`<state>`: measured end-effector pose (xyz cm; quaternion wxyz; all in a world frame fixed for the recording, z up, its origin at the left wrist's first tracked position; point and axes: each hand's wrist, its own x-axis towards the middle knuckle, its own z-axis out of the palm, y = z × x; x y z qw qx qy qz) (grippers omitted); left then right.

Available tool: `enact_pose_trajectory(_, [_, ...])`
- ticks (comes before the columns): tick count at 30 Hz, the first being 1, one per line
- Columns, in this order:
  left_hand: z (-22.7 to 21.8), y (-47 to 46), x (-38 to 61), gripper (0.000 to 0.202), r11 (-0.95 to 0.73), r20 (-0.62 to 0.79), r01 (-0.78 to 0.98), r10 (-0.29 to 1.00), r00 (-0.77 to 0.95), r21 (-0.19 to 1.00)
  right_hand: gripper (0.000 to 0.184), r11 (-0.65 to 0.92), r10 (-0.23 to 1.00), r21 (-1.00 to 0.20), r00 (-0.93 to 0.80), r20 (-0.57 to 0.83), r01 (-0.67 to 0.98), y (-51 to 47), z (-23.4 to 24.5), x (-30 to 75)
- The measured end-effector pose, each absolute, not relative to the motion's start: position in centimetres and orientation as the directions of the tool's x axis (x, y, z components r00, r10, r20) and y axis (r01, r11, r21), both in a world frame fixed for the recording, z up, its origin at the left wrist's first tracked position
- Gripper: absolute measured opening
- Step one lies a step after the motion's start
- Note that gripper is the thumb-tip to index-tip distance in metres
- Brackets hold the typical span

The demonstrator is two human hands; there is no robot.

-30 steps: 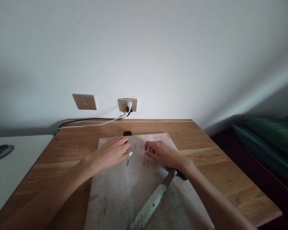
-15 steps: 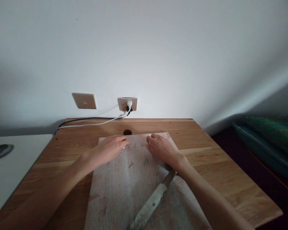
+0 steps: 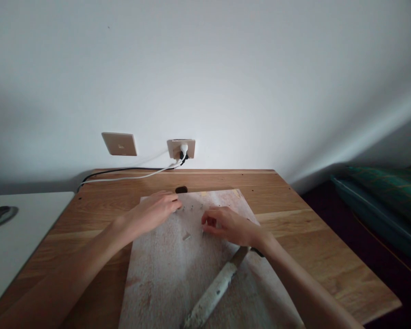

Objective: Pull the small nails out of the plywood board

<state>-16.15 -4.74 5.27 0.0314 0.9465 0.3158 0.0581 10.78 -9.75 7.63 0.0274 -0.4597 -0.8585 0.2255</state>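
Observation:
A whitish, worn wooden board lies under both hands. Small nails stand upright in a row across its far part. My left hand rests at the left end of that row, its fingers curled together; whatever is between the fingertips is hidden. Over the board, right of the middle, my right hand has thumb and forefinger curled into a pinch above loose nails, which it mostly covers. Just left of it lie a few loose nails. A hammer with a paint-worn handle lies slantwise, its head mostly hidden behind my right wrist.
The board lies on a wooden table against a white wall. Behind it are a cable hole, a socket with a plug and cables. A white surface adjoins at left; cushions lie at right.
My right hand has come down and left from the far right of the board to the loose nails, uncovering upright nails behind it. My left hand has stayed almost in place.

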Motion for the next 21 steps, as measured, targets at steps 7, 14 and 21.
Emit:
enact_pose_trajectory(7, [5.1,-4.4,-15.7,0.013,-0.763,0.095,0.646,0.641,0.762,-0.027,0.023,0.312,0.940,-0.214,-0.333,-0.071,0.926,-8.0,6.7,8.9])
enact_pose_trajectory(14, [5.9,-6.0,-14.7,0.024,-0.781,0.073,0.605,0.620,0.781,0.154,0.021,0.348,0.927,-0.094,-0.357,-0.115,0.933,-7.0,5.6,7.6])
enact_pose_trajectory(21, [4.9,-6.1,-14.3,0.011,-0.751,0.100,0.645,0.659,0.746,0.142,0.022,0.412,0.898,-0.195,-0.433,-0.080,0.890,-8.0,6.7,8.1])
